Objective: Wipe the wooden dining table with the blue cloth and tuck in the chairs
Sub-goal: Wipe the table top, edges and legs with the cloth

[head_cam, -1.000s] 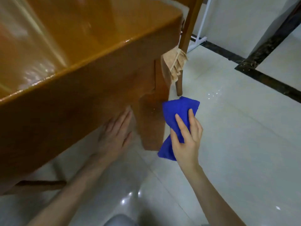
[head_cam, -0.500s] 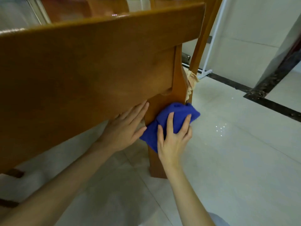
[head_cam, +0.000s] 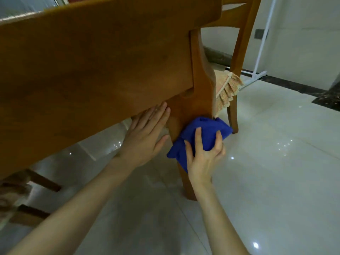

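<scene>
I look from low down at the side apron [head_cam: 95, 74] of the wooden dining table and its corner leg [head_cam: 196, 92]. My right hand [head_cam: 204, 155] grips the bunched blue cloth [head_cam: 200, 133] and presses it against the leg. My left hand [head_cam: 145, 133] lies flat with straight fingers against the lower edge of the apron, just left of the leg. Behind the leg stands a wooden chair [head_cam: 239, 43] with a frilled beige seat cushion [head_cam: 227, 89]. The table top is out of sight from this angle.
Glossy pale floor tiles [head_cam: 276, 172] spread to the right and front. A white metal stand [head_cam: 259, 57] rises by the wall behind the chair. Dark border tiles [head_cam: 325, 98] run at far right. Rungs of another chair [head_cam: 31, 214] show at lower left under the table.
The view has dropped lower beside the table. My right hand brought the cloth from beside the leg onto it and now grips it more tightly; my left hand stays on the apron edge.
</scene>
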